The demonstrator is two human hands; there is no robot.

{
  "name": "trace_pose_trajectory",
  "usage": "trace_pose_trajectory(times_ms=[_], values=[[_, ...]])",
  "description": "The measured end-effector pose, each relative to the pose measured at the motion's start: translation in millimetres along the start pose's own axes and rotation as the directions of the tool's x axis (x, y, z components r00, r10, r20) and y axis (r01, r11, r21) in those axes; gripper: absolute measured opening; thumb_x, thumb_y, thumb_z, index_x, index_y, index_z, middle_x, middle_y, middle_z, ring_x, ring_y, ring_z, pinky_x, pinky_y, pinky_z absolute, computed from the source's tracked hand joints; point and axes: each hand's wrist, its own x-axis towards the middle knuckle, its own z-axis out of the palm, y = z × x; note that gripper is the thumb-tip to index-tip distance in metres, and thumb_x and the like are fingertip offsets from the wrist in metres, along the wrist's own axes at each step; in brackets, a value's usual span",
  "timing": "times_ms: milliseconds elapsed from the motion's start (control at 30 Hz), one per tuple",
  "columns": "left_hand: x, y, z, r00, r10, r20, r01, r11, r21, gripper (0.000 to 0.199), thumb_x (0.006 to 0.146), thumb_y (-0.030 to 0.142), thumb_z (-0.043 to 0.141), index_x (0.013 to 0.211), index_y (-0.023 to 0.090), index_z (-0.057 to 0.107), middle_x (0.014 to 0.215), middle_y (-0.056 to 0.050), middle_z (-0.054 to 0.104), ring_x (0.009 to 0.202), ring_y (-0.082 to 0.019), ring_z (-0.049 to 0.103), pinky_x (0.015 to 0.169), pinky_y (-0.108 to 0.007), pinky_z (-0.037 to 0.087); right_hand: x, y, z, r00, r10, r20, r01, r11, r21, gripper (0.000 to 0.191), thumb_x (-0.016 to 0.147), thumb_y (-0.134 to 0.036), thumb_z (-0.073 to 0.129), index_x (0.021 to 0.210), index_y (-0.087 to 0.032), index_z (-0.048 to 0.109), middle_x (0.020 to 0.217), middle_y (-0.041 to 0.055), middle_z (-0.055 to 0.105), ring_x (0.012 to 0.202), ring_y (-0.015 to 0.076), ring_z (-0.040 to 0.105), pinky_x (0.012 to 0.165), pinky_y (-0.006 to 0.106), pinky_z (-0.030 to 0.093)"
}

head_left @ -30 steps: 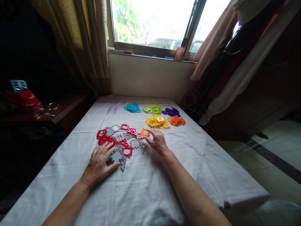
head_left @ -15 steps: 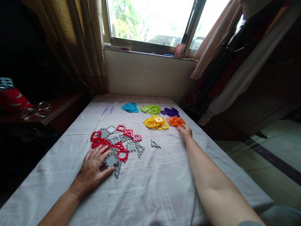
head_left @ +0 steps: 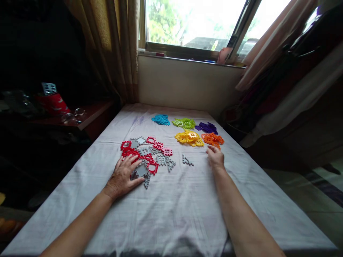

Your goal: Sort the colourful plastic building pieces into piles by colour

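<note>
My left hand point(head_left: 124, 177) lies with spread fingers on the near left edge of a mixed pile of red pieces point(head_left: 152, 166) and grey pieces point(head_left: 141, 170). Just in front of the orange pile point(head_left: 213, 138) is my right hand point(head_left: 215, 157), its fingers curled together; whether something is between them is hidden. One grey triangular piece point(head_left: 187, 160) lies apart, between the mixed pile and my right hand. Behind are a yellow pile point(head_left: 189, 138), a lime green pile point(head_left: 184, 123), a purple pile point(head_left: 207, 127) and a blue pile point(head_left: 160, 120).
A pale cloth point(head_left: 171, 214) covers the table. On a dark side table at the left are a red container point(head_left: 56, 103) and a pair of glasses point(head_left: 73, 115). Curtains point(head_left: 122, 53) hang beside the window, and clothes hang at the right.
The view has shifted, so the scene sits further right. My right hand has drawn back slightly from the orange pile, its fingers more curled. My left hand stays on the mixed pile.
</note>
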Motion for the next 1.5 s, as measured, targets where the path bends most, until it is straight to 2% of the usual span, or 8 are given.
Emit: trace_pose_trajectory(times_ms=[133, 267, 333, 400, 600, 700, 933, 1500], values=[[0.3, 1.5, -1.3, 1.0, -0.02, 0.016, 0.02, 1.0, -0.009, 0.063, 0.082, 0.061, 0.06, 0.135, 0.028, 0.057, 0.147, -0.01, 0.053, 0.14, -0.033, 0.042, 0.117, -0.059, 0.028, -68.1, -56.5, 28.7, 0.943, -0.282, 0.179, 0.248, 0.95, 0.19, 0.031, 0.083, -0.037, 0.053, 0.096, -0.02, 0.075, 0.091, 0.007, 0.076, 0.079, 0.0197, 0.069, 0.075, 0.031, 0.055], [0.4, 2.1, -1.6, 0.999, -0.034, 0.026, 0.035, 0.999, -0.003, 0.062, 0.081, 0.061, 0.062, 0.131, 0.026, 0.06, 0.146, -0.011, 0.053, 0.14, -0.034, 0.042, 0.117, -0.06, 0.027, -126.7, -97.2, 42.7, 0.713, -0.641, 0.282, 0.602, 0.767, 0.222, 0.022, 0.089, -0.022, 0.053, 0.098, -0.024, 0.073, 0.098, 0.006, 0.075, 0.089, 0.0184, 0.068, 0.082, 0.03, 0.054], [0.4, 2.4, -1.7, 0.999, -0.032, 0.029, 0.032, 0.999, 0.002, 0.061, 0.08, 0.061, 0.062, 0.129, 0.025, 0.061, 0.146, -0.012, 0.054, 0.14, -0.034, 0.042, 0.117, -0.06, 0.028, -141.4, -104.7, 44.0, 0.588, -0.742, 0.322, 0.72, 0.662, 0.209, 0.022, 0.09, -0.018, 0.053, 0.1, -0.024, 0.071, 0.1, 0.0063, 0.074, 0.092, 0.0182, 0.067, 0.084, 0.03, 0.053], [0.4, 2.6, -1.6, 0.999, -0.029, 0.024, 0.029, 1.0, 0.004, 0.061, 0.08, 0.061, 0.062, 0.13, 0.025, 0.06, 0.145, -0.012, 0.054, 0.14, -0.034, 0.043, 0.117, -0.06, 0.028, -146.9, -106.0, 43.1, 0.516, -0.781, 0.353, 0.779, 0.599, 0.186, 0.022, 0.09, -0.017, 0.053, 0.102, -0.023, 0.07, 0.103, 0.0069, 0.073, 0.094, 0.0191, 0.066, 0.085, 0.032, 0.052], [0.2, 3.2, -2.0, 1.0, -0.029, 0.008, 0.029, 1.0, -0.012, 0.063, 0.082, 0.061, 0.06, 0.132, 0.025, 0.059, 0.145, -0.012, 0.055, 0.14, -0.034, 0.043, 0.118, -0.06, 0.027, -137.5, -96.3, 36.5, 0.644, -0.69, 0.33, 0.721, 0.692, 0.04, 0.019, 0.089, -0.017, 0.054, 0.096, -0.023, 0.071, 0.096, 0.0065, 0.072, 0.091, 0.0209, 0.064, 0.085, 0.033, 0.051], [0.7, 4.2, -2.9, 1.0, -0.025, 0.003, 0.025, 0.999, -0.021, 0.064, 0.082, 0.061, 0.06, 0.134, 0.026, 0.057, 0.146, -0.011, 0.054, 0.14, -0.033, 0.043, 0.119, -0.059, 0.025, -133.8, -92.4, 34.6, 0.671, -0.657, 0.344, 0.695, 0.719, 0.016, 0.019, 0.088, -0.016, 0.054, 0.094, -0.025, 0.071, 0.095, 0.0053, 0.071, 0.091, 0.0203, 0.064, 0.084, 0.032, 0.05], [2.2, 5.6, -4.0, 0.999, -0.024, 0.026, 0.024, 0.999, -0.02, 0.066, 0.081, 0.062, 0.062, 0.138, 0.028, 0.055, 0.145, -0.01, 0.054, 0.139, -0.033, 0.043, 0.118, -0.059, 0.025, -137.0, -93.6, 35.1, 0.587, -0.709, 0.391, 0.762, 0.647, 0.029, 0.019, 0.088, -0.017, 0.055, 0.099, -0.022, 0.07, 0.098, 0.0072, 0.072, 0.091, 0.022, 0.064, 0.084, 0.033, 0.051], [2.6, 7.5, -4.5, 1.0, -0.021, 0.008, 0.022, 1.0, -0.017, 0.066, 0.081, 0.062, 0.062, 0.137, 0.029, 0.055, 0.144, -0.009, 0.055, 0.139, -0.032, 0.044, 0.119, -0.057, 0.023, -141.0, -100.3, 32.6, 0.559, -0.725, 0.403, 0.772, 0.632, 0.069, 0.018, 0.091, -0.023, 0.054, 0.097, -0.023, 0.071, 0.096, 0.0072, 0.073, 0.089, 0.0211, 0.065, 0.083, 0.034, 0.051]])
